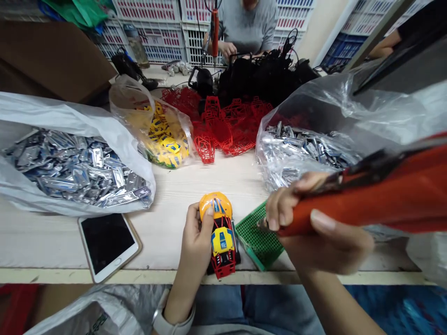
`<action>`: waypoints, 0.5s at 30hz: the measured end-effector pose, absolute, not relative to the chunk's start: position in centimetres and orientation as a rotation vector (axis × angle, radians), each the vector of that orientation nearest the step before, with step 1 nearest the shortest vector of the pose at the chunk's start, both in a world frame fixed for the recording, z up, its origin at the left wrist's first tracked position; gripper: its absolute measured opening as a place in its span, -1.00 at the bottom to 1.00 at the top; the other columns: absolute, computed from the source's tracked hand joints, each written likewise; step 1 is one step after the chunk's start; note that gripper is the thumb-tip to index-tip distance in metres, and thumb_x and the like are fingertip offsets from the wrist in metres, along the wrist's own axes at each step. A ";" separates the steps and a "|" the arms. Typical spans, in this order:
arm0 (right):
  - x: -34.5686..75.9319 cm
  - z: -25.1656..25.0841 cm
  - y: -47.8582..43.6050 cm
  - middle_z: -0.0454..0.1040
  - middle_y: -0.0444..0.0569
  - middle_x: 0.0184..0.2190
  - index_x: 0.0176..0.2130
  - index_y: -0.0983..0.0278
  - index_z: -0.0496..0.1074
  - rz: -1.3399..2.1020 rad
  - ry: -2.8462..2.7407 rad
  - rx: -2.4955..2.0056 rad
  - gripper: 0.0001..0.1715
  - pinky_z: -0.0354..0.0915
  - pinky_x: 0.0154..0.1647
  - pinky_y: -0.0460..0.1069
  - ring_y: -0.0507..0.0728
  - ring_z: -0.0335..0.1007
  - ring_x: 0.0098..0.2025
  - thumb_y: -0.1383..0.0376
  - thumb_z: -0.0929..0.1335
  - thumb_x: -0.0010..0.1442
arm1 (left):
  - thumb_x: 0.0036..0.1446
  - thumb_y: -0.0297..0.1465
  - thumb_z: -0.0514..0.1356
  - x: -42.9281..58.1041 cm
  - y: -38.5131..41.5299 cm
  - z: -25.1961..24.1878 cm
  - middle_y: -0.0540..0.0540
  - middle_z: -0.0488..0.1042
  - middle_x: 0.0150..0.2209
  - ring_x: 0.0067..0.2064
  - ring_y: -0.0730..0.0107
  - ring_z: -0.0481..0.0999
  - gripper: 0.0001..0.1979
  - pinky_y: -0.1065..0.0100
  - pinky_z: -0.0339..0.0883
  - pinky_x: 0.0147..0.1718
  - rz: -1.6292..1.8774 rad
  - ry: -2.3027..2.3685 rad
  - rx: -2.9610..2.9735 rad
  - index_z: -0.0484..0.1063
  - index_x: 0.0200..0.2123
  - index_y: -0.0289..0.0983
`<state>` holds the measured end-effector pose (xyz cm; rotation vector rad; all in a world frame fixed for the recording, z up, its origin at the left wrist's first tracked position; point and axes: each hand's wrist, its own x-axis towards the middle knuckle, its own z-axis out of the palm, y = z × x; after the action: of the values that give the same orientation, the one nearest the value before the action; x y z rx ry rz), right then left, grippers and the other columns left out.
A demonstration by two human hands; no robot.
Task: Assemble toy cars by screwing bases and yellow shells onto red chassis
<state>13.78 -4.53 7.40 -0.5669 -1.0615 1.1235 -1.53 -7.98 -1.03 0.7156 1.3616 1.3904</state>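
My left hand is closed around a small toy car with a yellow-orange body and a red cage frame, holding it on the table near the front edge. My right hand is wrapped round an orange electric screwdriver, whose tip points down-left towards a green tray just right of the car. The screwdriver's body runs off to the upper right.
A phone lies at the front left. Plastic bags of silver parts sit left and right; a bag of yellow parts and a heap of red cage frames lie behind. A person works across the table.
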 end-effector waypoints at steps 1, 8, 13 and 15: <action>14.3 6.8 -5.2 0.40 -0.15 -0.65 -0.23 0.18 0.55 1.124 -1.069 -0.579 -0.80 0.23 -0.66 -0.01 0.10 0.29 -0.66 0.23 0.48 0.07 | 0.14 0.07 0.30 -1.5 -7.9 -1.0 0.06 0.48 -0.46 -0.47 0.40 0.51 -0.54 0.43 0.37 -0.53 1.392 1.373 0.724 0.37 -0.23 -0.20; 14.9 4.5 -7.1 0.39 -0.16 -0.62 -0.17 0.17 0.56 1.122 -1.104 -0.574 -0.80 0.26 -0.60 -0.02 0.08 0.29 -0.61 0.21 0.46 0.16 | 0.11 0.05 0.30 -1.3 -8.1 -0.3 -0.02 0.57 -0.37 -0.40 0.34 0.54 -0.55 0.36 0.46 -0.44 1.392 1.453 0.723 0.39 -0.25 -0.21; 14.3 4.3 -7.4 0.37 -0.18 -0.61 -0.19 0.17 0.54 1.102 -1.074 -0.599 -0.82 0.24 -0.60 -0.04 0.06 0.26 -0.61 0.21 0.45 0.15 | 0.13 0.03 0.29 -1.2 -8.4 -0.1 -0.03 0.57 -0.35 -0.30 0.27 0.57 -0.59 0.31 0.49 -0.32 1.376 1.485 0.718 0.41 -0.27 -0.21; 14.3 4.4 -7.6 0.36 -0.18 -0.61 -0.19 0.17 0.54 1.105 -1.054 -0.602 -0.82 0.23 -0.61 -0.05 0.05 0.25 -0.61 0.21 0.46 0.16 | 0.16 0.01 0.28 -1.3 -8.5 -0.2 0.00 0.55 -0.37 -0.31 0.28 0.56 -0.61 0.32 0.47 -0.32 1.367 1.473 0.697 0.41 -0.27 -0.20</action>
<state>14.27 -7.56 4.36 -0.6017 -1.0542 1.1046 -1.28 -8.51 -0.16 0.6972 1.4727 1.3666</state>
